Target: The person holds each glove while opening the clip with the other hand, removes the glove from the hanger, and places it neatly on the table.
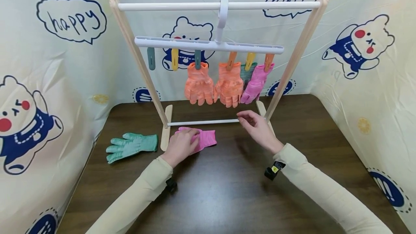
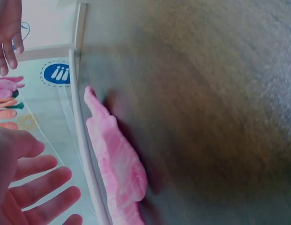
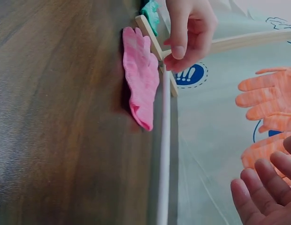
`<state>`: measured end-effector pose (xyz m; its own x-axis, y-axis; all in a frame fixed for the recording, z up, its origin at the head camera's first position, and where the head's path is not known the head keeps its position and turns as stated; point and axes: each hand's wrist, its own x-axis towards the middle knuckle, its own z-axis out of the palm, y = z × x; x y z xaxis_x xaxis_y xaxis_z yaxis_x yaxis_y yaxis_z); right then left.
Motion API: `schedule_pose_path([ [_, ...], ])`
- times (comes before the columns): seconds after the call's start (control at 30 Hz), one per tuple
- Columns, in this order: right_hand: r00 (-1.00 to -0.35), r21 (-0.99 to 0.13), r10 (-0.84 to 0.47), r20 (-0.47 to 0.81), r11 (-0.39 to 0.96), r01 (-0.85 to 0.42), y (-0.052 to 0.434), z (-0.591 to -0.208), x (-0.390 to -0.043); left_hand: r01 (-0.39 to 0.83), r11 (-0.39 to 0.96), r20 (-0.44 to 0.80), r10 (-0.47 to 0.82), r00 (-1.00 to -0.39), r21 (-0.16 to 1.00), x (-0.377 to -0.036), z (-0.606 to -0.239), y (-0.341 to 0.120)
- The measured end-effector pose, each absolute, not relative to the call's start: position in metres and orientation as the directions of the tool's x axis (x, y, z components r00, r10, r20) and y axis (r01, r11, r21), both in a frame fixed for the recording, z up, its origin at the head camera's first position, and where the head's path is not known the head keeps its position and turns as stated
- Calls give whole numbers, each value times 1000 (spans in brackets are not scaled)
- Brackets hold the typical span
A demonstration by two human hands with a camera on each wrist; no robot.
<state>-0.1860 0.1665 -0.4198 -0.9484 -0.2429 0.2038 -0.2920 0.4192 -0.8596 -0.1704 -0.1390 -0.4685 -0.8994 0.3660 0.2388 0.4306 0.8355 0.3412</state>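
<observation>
A pink glove [image 1: 206, 138] lies on the table by the rack's lower bar. My left hand [image 1: 182, 143] is over its finger end in the head view, covering part of it. The left wrist view shows that hand's fingers apart and loosely bent, beside the pink glove [image 2: 118, 164] with nothing in them. My right hand [image 1: 257, 127] hovers near the lower bar's right part, below the hanging gloves, its fingers bent and holding nothing. Two orange gloves [image 1: 199, 84], a pink glove [image 1: 255, 83] and a partly hidden green glove [image 1: 246, 73] hang from clothespins.
A wooden rack [image 1: 147, 71] carries a white hanger [image 1: 208, 44] on its top bar. A green clothespin [image 1: 151, 59] and a yellow clothespin [image 1: 174, 59] on the left hold nothing. Another green glove [image 1: 133, 146] lies on the table, left of the rack's foot [image 1: 166, 133].
</observation>
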Motion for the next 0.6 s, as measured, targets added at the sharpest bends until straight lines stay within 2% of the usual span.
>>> schedule_pose_path([
  [0.27,-938,-850,-250,239,413,-327,159,-400,-190,391,812,318,268,-909,434,-176,-459,-142],
  [0.6,-880,-787,-320,350,410,-462,150,-376,-197,396,752,421,173,-890,527,-180,-435,-145],
])
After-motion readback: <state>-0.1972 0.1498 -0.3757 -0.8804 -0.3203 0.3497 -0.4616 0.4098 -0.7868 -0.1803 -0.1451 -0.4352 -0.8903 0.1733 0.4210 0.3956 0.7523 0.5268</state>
